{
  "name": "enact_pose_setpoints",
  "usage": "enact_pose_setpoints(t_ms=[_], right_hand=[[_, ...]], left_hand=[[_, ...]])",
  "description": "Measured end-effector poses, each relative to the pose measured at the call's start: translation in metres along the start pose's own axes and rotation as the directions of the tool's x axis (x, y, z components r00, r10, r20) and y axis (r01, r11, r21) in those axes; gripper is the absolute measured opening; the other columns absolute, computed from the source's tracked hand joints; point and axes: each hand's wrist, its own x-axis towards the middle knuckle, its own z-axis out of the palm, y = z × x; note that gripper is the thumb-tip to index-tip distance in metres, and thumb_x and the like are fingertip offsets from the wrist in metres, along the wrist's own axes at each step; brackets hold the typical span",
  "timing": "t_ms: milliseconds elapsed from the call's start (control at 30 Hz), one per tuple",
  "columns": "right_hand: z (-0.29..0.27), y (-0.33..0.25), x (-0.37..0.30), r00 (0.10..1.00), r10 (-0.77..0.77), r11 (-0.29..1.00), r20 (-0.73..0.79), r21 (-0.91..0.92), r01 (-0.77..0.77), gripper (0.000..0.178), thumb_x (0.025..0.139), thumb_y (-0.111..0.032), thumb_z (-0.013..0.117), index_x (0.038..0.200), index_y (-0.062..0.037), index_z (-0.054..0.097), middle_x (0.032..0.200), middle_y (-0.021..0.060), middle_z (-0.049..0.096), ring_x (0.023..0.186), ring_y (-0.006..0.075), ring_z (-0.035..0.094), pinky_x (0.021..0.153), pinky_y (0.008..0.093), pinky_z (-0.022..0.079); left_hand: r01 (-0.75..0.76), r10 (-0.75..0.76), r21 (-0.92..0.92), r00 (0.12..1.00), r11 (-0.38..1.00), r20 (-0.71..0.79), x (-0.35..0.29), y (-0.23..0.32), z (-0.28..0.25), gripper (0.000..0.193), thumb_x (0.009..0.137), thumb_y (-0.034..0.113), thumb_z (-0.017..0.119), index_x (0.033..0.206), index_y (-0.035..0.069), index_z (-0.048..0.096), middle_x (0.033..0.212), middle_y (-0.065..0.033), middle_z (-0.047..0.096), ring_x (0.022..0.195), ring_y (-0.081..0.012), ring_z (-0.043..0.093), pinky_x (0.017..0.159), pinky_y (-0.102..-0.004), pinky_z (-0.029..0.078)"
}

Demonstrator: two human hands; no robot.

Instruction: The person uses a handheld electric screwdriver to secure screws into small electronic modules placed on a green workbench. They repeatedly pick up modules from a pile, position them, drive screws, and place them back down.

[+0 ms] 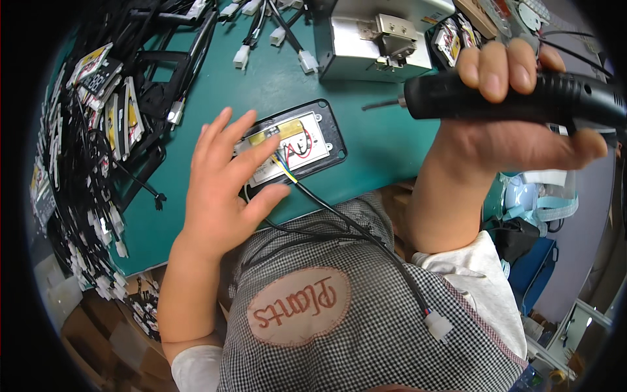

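Note:
My right hand (483, 134) grips a black electric screwdriver (434, 98), raised above the right side of the bench. Its bit points left and hangs free in the air. My left hand (222, 176) is spread over a shallow black rectangular housing (337, 127), fingertips at its left part. Inside the housing lies a white board (319, 149) with yellow-wrapped parts and thin coloured wires. A black cable (385, 251) runs from it across my checked apron, ending in a white connector (438, 325). My left fingers partly hide the board.
A heap of black cables with white plugs and small display units (121, 124) covers the bench's left side. At the back stands a grey metal box (372, 49) with a silvery mechanism. White-plugged cables (277, 36) lie beside it. A blue bin (532, 268) stands at right.

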Motion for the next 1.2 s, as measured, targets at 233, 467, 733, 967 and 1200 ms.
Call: enact_pose_setpoints(t_ms=[233,467,733,967,1200], right_hand=[[0.037,0.013,-0.011,0.999,0.031,0.984,-0.037,0.179,-0.024,0.065,0.068,-0.052,0.073,0.107,-0.0030,0.060,0.079,0.0024,0.057,0.063,0.0149,0.057,0.062,0.0305,0.045],[0.048,0.011,-0.018,0.990,0.048,0.978,-0.129,0.209,-0.020,0.058,0.069,-0.047,0.074,0.104,-0.0036,0.058,0.075,0.0003,0.057,0.059,0.0137,0.056,0.060,0.0294,0.046],[0.053,0.011,-0.021,0.981,0.052,0.973,-0.185,0.229,-0.008,0.053,0.069,-0.045,0.073,0.101,-0.0055,0.056,0.072,-0.0003,0.056,0.057,0.0129,0.057,0.056,0.0285,0.046],[0.057,0.007,-0.020,0.979,0.037,0.970,-0.203,0.243,0.014,0.050,0.068,-0.042,0.074,0.098,-0.0063,0.055,0.069,-0.0010,0.056,0.053,0.0120,0.057,0.054,0.0282,0.046],[0.052,0.012,-0.030,0.988,0.099,0.961,-0.123,0.268,-0.063,0.058,0.070,-0.047,0.072,0.105,-0.0024,0.058,0.074,0.0006,0.057,0.057,0.0130,0.056,0.056,0.0286,0.046]], left_hand=[[0.344,-0.331,-0.886,0.913,0.312,0.238,0.020,0.045,0.014,0.032,0.082,0.009,0.073,0.112,0.002,0.064,0.096,-0.0050,0.065,0.073,-0.0042,0.053,0.064,-0.0184,0.045],[0.308,-0.267,-0.939,0.928,0.151,0.261,0.011,0.040,0.024,0.013,0.086,0.010,0.071,0.096,0.001,0.067,0.085,-0.0019,0.062,0.072,-0.0043,0.053,0.063,-0.0188,0.045],[0.351,-0.200,-0.936,0.919,0.015,0.341,0.004,0.047,0.031,0.023,0.095,0.026,0.061,0.093,0.003,0.060,0.078,-0.0055,0.063,0.059,-0.0085,0.053,0.050,-0.0199,0.042],[0.224,-0.225,-0.962,0.957,0.159,0.186,0.007,0.059,0.034,0.030,0.100,0.029,0.051,0.086,0.004,0.060,0.067,0.0016,0.054,0.058,-0.0062,0.045,0.052,-0.0212,0.038],[0.381,-0.088,-0.901,0.925,0.209,0.371,0.004,0.050,0.020,0.025,0.095,0.025,0.059,0.091,0.001,0.064,0.077,-0.0043,0.058,0.065,-0.0131,0.053,0.063,-0.0275,0.045]])
